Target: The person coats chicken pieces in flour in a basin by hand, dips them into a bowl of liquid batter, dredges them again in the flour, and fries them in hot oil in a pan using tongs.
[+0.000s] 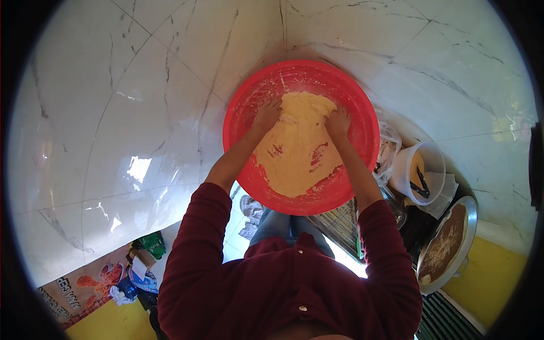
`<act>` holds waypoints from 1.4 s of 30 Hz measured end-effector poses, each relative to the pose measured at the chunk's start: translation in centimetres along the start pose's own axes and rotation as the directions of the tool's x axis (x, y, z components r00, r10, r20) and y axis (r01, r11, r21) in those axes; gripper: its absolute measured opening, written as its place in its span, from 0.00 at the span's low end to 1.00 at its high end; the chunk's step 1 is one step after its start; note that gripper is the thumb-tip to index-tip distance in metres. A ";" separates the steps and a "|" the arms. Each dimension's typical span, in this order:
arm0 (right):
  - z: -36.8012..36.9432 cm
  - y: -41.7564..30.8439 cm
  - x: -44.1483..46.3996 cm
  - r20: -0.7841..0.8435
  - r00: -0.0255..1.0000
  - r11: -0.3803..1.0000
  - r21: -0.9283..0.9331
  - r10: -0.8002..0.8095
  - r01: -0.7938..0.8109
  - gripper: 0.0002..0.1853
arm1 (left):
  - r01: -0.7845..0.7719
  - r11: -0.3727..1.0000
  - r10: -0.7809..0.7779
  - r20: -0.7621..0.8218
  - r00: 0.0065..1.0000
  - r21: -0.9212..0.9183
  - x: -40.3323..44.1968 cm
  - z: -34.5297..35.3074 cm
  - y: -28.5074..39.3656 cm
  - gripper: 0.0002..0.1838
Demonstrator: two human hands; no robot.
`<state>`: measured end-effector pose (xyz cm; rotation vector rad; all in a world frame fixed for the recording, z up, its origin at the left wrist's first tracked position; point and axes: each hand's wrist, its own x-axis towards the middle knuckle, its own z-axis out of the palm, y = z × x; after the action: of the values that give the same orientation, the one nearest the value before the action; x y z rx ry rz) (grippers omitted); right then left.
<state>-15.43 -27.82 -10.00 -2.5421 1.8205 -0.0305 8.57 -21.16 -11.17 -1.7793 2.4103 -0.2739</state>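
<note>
A wide red plastic basin [371, 133] holds a broad heap of pale yellow, floury mixture [300, 147]. My left hand [268, 115] is inside the basin at the heap's upper left edge, its fingers stretched out against the mixture. On the opposite side, my right hand [338, 122] touches the upper right edge, fingers apart and their tips partly hidden. Red patches of the basin floor show through the mixture below both hands. Flour dust coats the inner wall.
Marbled tile walls [170, 85] meet behind the basin. To the right stand a clear plastic tub [436, 164] with a black-handled tool [420, 184], a plastic bag [387, 144] and a round metal pan [472, 226] of brown, crumbly material. A wire rack [334, 226] lies below the basin.
</note>
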 end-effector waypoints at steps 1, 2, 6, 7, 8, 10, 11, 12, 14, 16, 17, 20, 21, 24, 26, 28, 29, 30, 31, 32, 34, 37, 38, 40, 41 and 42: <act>0.4 0.1 0.3 0.007 1.000 0.999 -0.037 0.005 -0.005 0.17 | 0.056 0.997 -0.059 0.056 0.997 0.055 -0.4 0.3 0.0 0.15; 0.9 0.0 0.5 0.013 1.000 0.997 -0.073 0.010 -0.009 0.16 | 0.058 0.997 -0.062 0.057 0.996 0.056 -0.7 0.6 0.8 0.15; 2.8 -3.1 -2.1 0.014 0.989 0.963 -0.227 -0.148 0.148 0.13 | 0.259 0.897 -0.333 0.159 0.929 0.359 -1.6 0.3 6.7 0.13; 3.1 -4.2 -3.2 0.079 0.980 0.933 -0.300 -0.183 0.199 0.13 | 0.255 0.884 -0.357 0.214 0.909 0.391 -1.8 0.3 7.8 0.13; 3.4 -4.8 -4.2 0.145 0.967 0.895 -0.369 -0.211 0.250 0.12 | 0.258 0.883 -0.360 0.214 0.908 0.392 -2.1 0.3 8.8 0.13; 3.1 -5.3 -6.6 0.189 0.957 0.902 -0.332 -0.222 0.275 0.13 | 0.278 0.892 -0.381 0.264 0.886 0.356 -3.2 0.2 10.7 0.13; 2.9 -5.5 -7.8 0.230 0.945 0.909 -0.294 -0.232 0.295 0.14 | 0.279 0.892 -0.382 0.265 0.885 0.356 -4.2 0.2 11.8 0.13; 2.5 -5.7 -9.2 0.230 0.945 0.909 -0.295 -0.233 0.296 0.14 | 0.253 0.917 -0.351 0.322 0.879 0.308 -5.3 0.1 13.0 0.14; 1.5 -6.0 -11.5 0.533 0.830 0.941 -0.167 -0.165 0.295 0.17 | 0.230 0.938 -0.317 0.373 0.872 0.258 -7.0 0.1 14.6 0.14; -0.7 -5.6 -12.2 0.695 0.699 0.962 -0.037 -0.170 0.270 0.17 | 0.244 0.961 -0.277 0.452 0.848 0.131 -8.4 -1.1 15.0 0.18; -1.5 -5.2 -12.5 0.823 0.535 0.973 0.086 -0.190 0.214 0.16 | 0.245 0.961 -0.277 0.452 0.848 0.130 -8.5 -2.2 14.4 0.18; -2.2 -2.0 -9.3 0.906 0.116 0.908 0.389 -0.408 0.154 0.15 | 0.371 0.868 0.055 0.806 0.589 -0.330 -7.7 -6.6 8.4 0.22; -2.1 -1.2 -9.5 0.906 0.116 0.909 0.389 -0.407 0.152 0.15 | 0.395 0.769 0.248 0.804 0.540 -0.503 -7.3 -2.7 6.7 0.25; -1.3 0.6 -10.2 0.759 0.608 0.970 0.135 -0.232 0.201 0.14 | 0.460 0.748 0.119 0.778 0.617 -0.479 -8.2 -1.6 5.6 0.28; -0.7 1.0 -10.5 0.513 0.851 0.987 -0.034 -0.116 0.155 0.14 | 0.525 0.800 -0.203 0.691 0.693 -0.291 -8.5 -3.0 5.4 0.29; -1.2 0.6 -10.4 0.382 0.916 0.986 -0.062 -0.117 0.152 0.13 | 0.541 0.797 -0.326 0.561 0.761 -0.270 -7.9 -4.8 5.7 0.31; -1.5 0.3 -10.6 0.247 0.962 0.985 -0.092 -0.120 0.146 0.12 | 0.539 0.798 -0.325 0.561 0.761 -0.270 -7.8 -5.8 6.3 0.31; -1.4 -0.1 -10.8 0.246 0.962 0.985 -0.091 -0.119 0.145 0.12 | 0.507 0.820 -0.324 0.513 0.795 -0.266 -7.7 -7.1 7.2 0.31; -1.3 -0.7 -11.1 0.244 0.961 0.974 -0.148 -0.132 0.172 0.12 | 0.474 0.841 -0.322 0.463 0.826 -0.260 -7.7 -7.8 8.1 0.31; -1.1 -1.2 -11.3 0.241 0.959 0.959 -0.203 -0.146 0.197 0.11 | 0.473 0.842 -0.322 0.462 0.826 -0.260 -7.8 -7.9 9.0 0.31; -0.4 -1.7 -11.6 0.275 0.945 0.953 -0.193 -0.175 0.233 0.11 | 0.268 0.961 -0.208 0.445 0.871 -0.076 -7.8 -7.3 10.6 0.31; 1.0 -2.7 -11.8 0.336 0.919 0.954 -0.140 -0.207 0.266 0.11 | 0.230 0.972 -0.188 0.443 0.877 -0.043 -7.6 -6.4 12.1 0.31; 1.5 -3.0 -11.9 0.363 0.907 0.960 -0.097 -0.213 0.264 0.11 | 0.229 0.972 -0.187 0.444 0.877 -0.044 -7.6 -6.1 12.4 0.31; 1.3 -4.3 -11.6 0.538 0.816 0.965 -0.019 -0.212 0.263 0.11 | 0.267 0.950 -0.156 0.494 0.855 -0.162 -7.7 -6.0 12.6 0.31; 1.0 -4.6 -11.4 0.689 0.692 0.968 0.057 -0.215 0.244 0.11 | 0.266 0.950 -0.156 0.493 0.856 -0.161 -7.8 -5.9 12.4 0.31; 1.0 -4.6 -11.1 0.686 0.695 0.968 0.056 -0.215 0.244 0.11 | 0.292 0.929 -0.133 0.531 0.837 -0.228 -8.0 -5.8 12.0 0.30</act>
<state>-14.61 -15.86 -10.98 -2.2991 1.2039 0.8429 -1.50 -9.70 -8.18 -1.9341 1.9468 0.5183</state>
